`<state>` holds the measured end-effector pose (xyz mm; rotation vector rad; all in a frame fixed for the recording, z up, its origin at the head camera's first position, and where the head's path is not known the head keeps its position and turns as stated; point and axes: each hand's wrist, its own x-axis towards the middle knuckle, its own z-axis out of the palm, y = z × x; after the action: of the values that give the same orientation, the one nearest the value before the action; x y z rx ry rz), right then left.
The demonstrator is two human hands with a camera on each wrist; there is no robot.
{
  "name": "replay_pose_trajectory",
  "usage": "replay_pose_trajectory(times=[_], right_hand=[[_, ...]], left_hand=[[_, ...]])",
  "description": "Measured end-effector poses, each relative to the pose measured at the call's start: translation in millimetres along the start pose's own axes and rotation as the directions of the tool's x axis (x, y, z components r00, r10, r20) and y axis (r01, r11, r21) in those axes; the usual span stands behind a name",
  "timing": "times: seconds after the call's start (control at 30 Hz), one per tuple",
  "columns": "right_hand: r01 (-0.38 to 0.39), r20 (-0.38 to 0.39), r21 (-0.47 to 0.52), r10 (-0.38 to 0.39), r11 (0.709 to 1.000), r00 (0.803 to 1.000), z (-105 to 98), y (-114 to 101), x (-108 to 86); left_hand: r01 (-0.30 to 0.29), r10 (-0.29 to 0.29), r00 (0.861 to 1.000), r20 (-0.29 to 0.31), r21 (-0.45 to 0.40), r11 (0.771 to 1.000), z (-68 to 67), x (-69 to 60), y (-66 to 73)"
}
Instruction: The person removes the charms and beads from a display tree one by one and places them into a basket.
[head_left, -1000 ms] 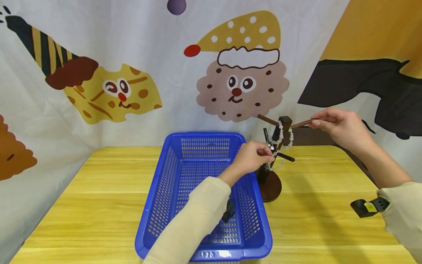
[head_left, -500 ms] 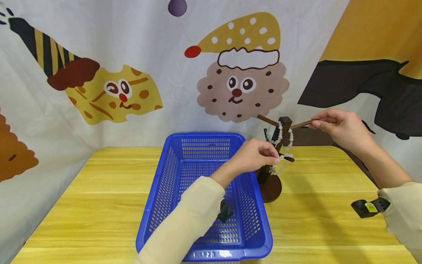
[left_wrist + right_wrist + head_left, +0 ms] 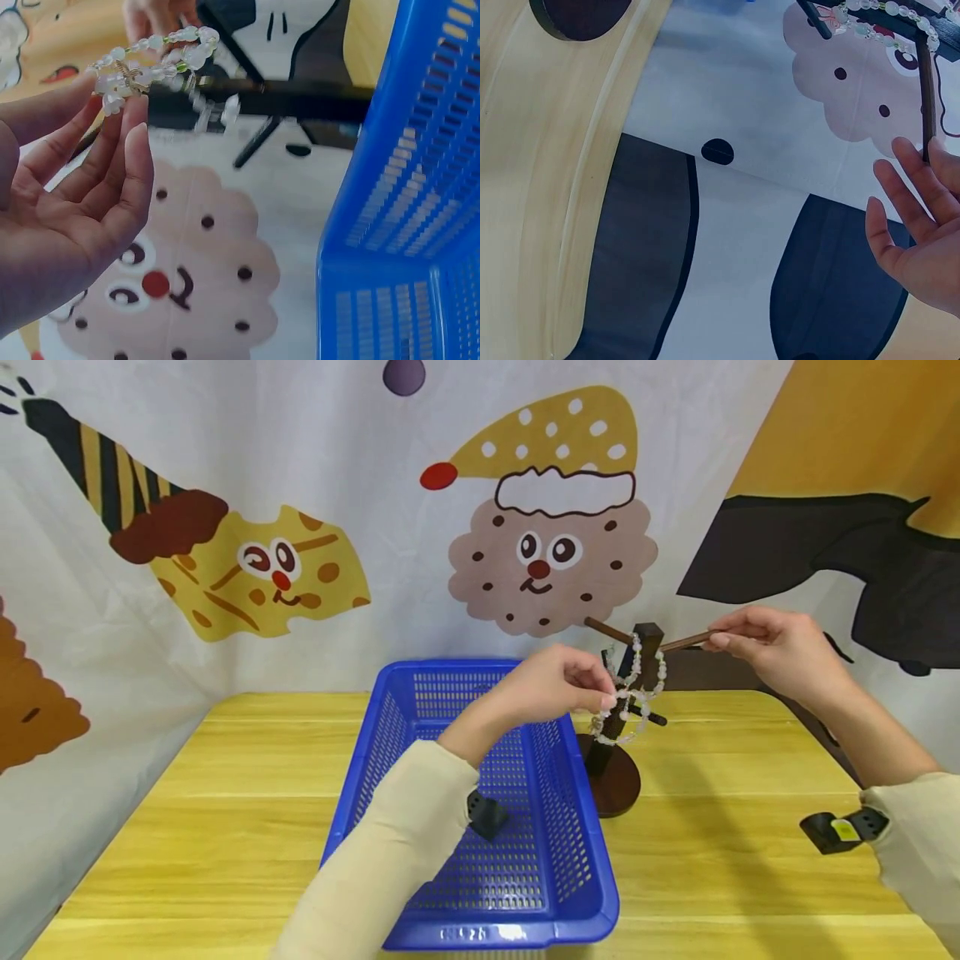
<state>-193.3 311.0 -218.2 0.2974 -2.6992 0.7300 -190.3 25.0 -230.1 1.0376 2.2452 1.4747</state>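
My left hand pinches a beaded bracelet between thumb and fingertips, in front of the dark wooden stand. In the left wrist view the left hand holds the pale bracelet with a small charm at its near end. My right hand pinches the end of the stand's upper right peg; in the right wrist view the right hand has its other fingers spread beside that peg. Other beaded strands hang on the stand's upper part.
A blue plastic basket stands left of the stand, partly under my left forearm. Both stand on a yellow wooden table. Behind the table hangs a printed cloth. More dark pegs stick out from the stand.
The left hand and its bracelet have come away from the lower right peg, moving left and slightly up; the bracelet now hangs in front of the stand. The right hand has stayed on its peg.
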Motion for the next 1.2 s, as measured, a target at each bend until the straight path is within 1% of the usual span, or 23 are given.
replay_pose_trajectory(times=[0.13,0.23,0.37,0.47,0.6,0.67,0.83,0.97,1.1,1.2], right_hand=[[-0.007,0.007,-0.001,0.007,1.000,1.000,-0.4,0.3,-0.1],[-0.013,0.010,0.003,0.013,1.000,1.000,-0.6,0.1,0.0],[-0.016,0.014,0.013,0.015,1.000,1.000,-0.5,0.4,0.5],[-0.017,0.017,0.021,0.017,1.000,1.000,-0.5,1.3,0.4],[-0.009,0.009,0.028,0.009,1.000,1.000,-0.2,1.7,0.3],[-0.002,0.000,0.027,0.002,1.000,1.000,0.3,1.6,0.5],[-0.004,-0.003,0.026,0.004,1.000,1.000,1.1,1.7,0.5],[-0.011,0.003,0.019,0.011,1.000,1.000,1.0,1.3,0.3],[-0.011,0.003,0.016,0.011,1.000,1.000,1.0,0.9,0.1],[-0.012,0.002,0.018,0.012,1.000,1.000,1.0,1.0,0.0]], left_hand=[[0.053,-0.054,0.998,-0.033,-0.012,0.998,-18.2,-8.3,-5.7],[0.110,-0.112,0.990,-0.085,-0.024,0.994,-31.3,-15.5,-14.9],[0.183,-0.191,0.969,-0.157,-0.063,0.981,-45.0,-24.5,-32.2],[0.227,-0.237,0.952,-0.195,-0.074,0.971,-50.6,-28.6,-45.8],[0.282,-0.293,0.930,-0.221,-0.082,0.956,-53.2,-31.7,-66.5],[0.314,-0.323,0.919,-0.227,-0.074,0.946,-53.2,-33.0,-77.5],[0.392,-0.394,0.889,-0.233,-0.057,0.918,-49.0,-36.4,-99.0],[0.430,-0.427,0.876,-0.223,-0.040,0.902,-43.9,-37.1,-111.3],[0.447,-0.441,0.872,-0.211,-0.022,0.894,-40.4,-38.0,-120.4],[0.465,-0.457,0.864,-0.211,-0.013,0.885,-39.0,-38.9,-125.7]])
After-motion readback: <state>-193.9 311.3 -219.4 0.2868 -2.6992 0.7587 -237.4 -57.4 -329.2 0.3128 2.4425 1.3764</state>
